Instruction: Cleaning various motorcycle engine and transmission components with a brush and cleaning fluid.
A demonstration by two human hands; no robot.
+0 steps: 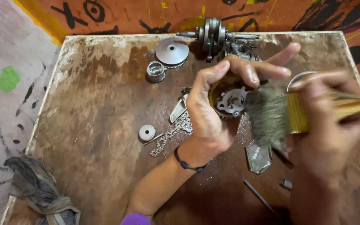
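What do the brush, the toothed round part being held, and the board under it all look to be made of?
Brush: dark, fuzzy bristles, maybe natural hair, in a shiny gold band that looks like metal; motion blur leaves this open. Toothed round part in the left hand: dull grey metal, likely steel, with machined teeth. Board: apparently wood or plywood, brown, stained and worn pale at the edges.
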